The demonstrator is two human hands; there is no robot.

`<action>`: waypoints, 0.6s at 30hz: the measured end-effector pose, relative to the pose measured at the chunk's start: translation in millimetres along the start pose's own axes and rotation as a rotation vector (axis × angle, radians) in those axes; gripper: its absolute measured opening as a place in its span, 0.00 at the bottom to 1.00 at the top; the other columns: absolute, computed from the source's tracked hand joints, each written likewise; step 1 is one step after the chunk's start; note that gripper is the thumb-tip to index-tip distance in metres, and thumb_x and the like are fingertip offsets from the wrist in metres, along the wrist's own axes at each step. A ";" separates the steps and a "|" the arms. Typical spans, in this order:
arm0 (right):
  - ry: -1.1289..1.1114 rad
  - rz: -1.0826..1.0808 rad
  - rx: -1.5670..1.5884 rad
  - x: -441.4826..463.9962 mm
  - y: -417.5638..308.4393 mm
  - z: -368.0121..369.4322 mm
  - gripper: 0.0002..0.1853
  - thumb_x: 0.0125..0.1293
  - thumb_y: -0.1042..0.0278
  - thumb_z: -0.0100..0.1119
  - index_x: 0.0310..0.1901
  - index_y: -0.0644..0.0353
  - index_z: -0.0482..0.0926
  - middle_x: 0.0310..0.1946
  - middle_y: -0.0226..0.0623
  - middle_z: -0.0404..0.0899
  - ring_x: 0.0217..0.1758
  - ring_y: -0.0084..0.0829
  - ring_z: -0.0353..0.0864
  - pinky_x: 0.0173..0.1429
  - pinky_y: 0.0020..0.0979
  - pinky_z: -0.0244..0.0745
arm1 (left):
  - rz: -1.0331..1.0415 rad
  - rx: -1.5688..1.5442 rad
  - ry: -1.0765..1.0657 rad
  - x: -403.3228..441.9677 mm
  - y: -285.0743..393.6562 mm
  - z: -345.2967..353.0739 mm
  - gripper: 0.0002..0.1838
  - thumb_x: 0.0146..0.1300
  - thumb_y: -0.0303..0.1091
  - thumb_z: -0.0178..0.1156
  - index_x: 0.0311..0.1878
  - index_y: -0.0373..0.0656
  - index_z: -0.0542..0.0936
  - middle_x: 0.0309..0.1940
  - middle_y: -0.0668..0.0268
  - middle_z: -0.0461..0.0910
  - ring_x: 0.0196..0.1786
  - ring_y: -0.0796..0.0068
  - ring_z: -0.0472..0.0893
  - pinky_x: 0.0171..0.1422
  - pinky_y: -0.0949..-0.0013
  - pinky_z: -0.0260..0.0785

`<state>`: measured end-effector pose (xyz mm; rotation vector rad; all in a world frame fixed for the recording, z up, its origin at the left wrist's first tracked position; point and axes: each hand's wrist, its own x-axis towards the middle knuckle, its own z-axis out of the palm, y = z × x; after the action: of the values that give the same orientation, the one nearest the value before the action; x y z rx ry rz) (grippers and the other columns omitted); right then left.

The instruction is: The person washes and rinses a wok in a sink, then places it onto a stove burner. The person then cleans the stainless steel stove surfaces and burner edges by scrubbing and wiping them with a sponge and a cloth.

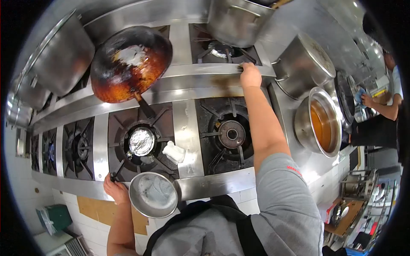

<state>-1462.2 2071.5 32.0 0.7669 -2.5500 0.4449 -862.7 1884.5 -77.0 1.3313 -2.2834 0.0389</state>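
My left hand (116, 190) is closed at the stove's front edge, around what looks like the black handle of a steel saucepan (143, 209). Some whitish liquid and a mesh-like patch show inside the pan. Stretched far forward, my right hand (250, 77) is closed against the raised steel ledge (205, 69) near the back burner. A small dark bit shows at its fingertips, too little to name. A crumpled white cloth (174, 152) lies between the two front burners. Foil covers the middle of the left one (142, 141); the right one (232, 134) has a bare ring.
A scorched wok (132, 64) rests tilted on the back ledge, handle toward me. Large pots stand at the back left (64, 55), back (239, 25) and right (305, 66). A steel bowl (302, 123) holds orange-brown liquid. Another person (384, 111) works at far right.
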 end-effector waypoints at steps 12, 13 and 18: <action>-0.061 -0.191 0.065 3.6 -39.8 3.6 0.10 0.60 0.71 0.46 0.34 0.58 0.80 0.39 0.40 0.77 0.47 0.40 0.75 0.50 0.37 0.73 | -0.024 -0.064 0.004 4.9 3.9 -7.0 0.26 0.54 0.23 0.48 0.59 0.40 0.66 0.53 0.54 0.67 0.59 0.53 0.64 0.65 0.52 0.51; -0.061 -0.196 0.062 5.4 -40.9 3.0 0.10 0.60 0.71 0.46 0.34 0.58 0.80 0.39 0.40 0.77 0.47 0.40 0.75 0.50 0.37 0.73 | -0.020 -0.060 0.010 5.8 3.8 -7.3 0.26 0.53 0.23 0.48 0.59 0.40 0.66 0.53 0.54 0.67 0.59 0.53 0.64 0.65 0.52 0.51; 0.102 -0.178 0.051 -9.3 -87.6 43.2 0.08 0.59 0.72 0.47 0.32 0.60 0.79 0.37 0.40 0.76 0.44 0.37 0.76 0.46 0.37 0.76 | -0.017 -0.041 -0.003 2.9 -1.0 -0.2 0.26 0.53 0.23 0.48 0.59 0.40 0.66 0.53 0.54 0.68 0.59 0.53 0.65 0.65 0.52 0.52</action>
<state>-1417.9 1988.0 5.9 0.9559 -2.3597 0.4790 -863.0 1881.6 -75.8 1.3305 -2.2624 -0.0156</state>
